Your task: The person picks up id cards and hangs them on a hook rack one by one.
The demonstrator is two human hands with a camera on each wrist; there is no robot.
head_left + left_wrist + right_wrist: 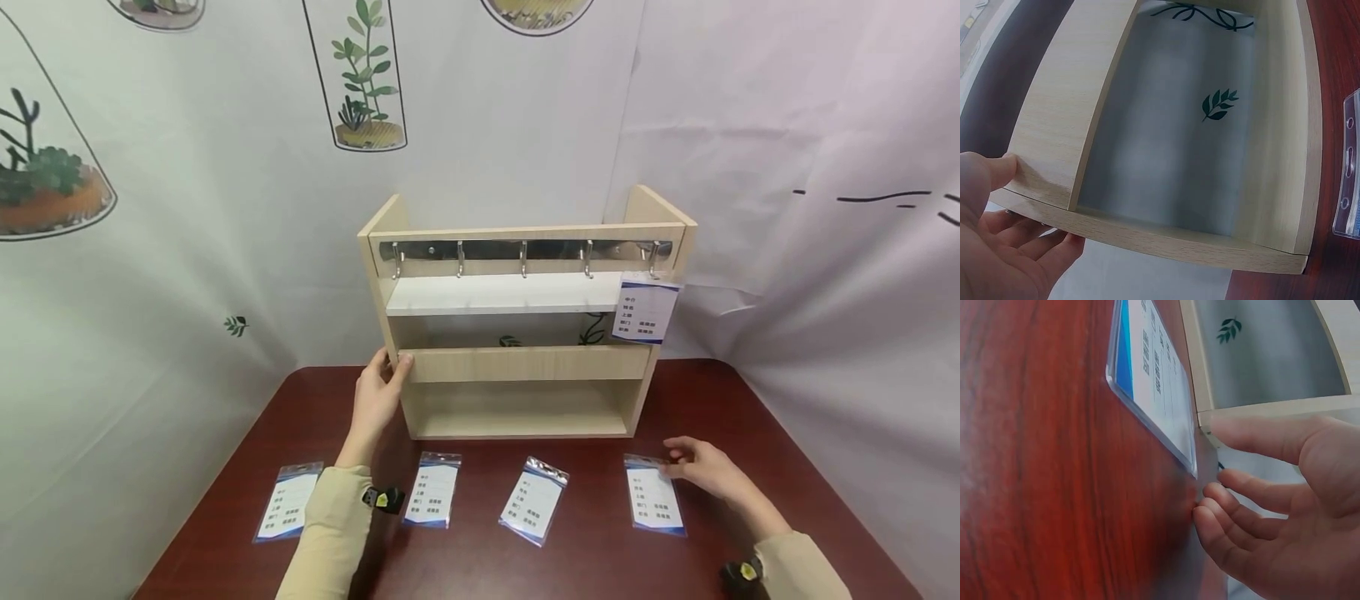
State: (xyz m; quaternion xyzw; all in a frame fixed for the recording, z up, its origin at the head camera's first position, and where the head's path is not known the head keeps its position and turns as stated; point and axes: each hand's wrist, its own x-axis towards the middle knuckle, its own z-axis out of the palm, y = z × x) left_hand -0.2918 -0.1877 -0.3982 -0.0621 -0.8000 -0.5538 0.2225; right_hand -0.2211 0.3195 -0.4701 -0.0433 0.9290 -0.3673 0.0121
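A light wooden shelf [525, 364] stands on the table, with a metal hook strip [495, 250] across its upper front. My left hand [372, 402] grips its left side panel; in the left wrist view the thumb [1000, 170] lies on the front board and the fingers curl beneath the edge. From the rightmost hook hangs a plastic-sleeved badge card [645, 310]. Another badge card [655, 500] lies flat at the table's right. Over its top right corner is my right hand [708, 468], thumb and fingers apart. In the right wrist view the fingers [1229, 540] bend loosely beside the card's edge.
Three more badge cards lie along the front: a left one [288, 502] beside my left sleeve, a middle one [432, 492] and a slanted one [534, 502]. A white patterned curtain [225, 208] surrounds the dark red table [585, 567] behind and at both sides.
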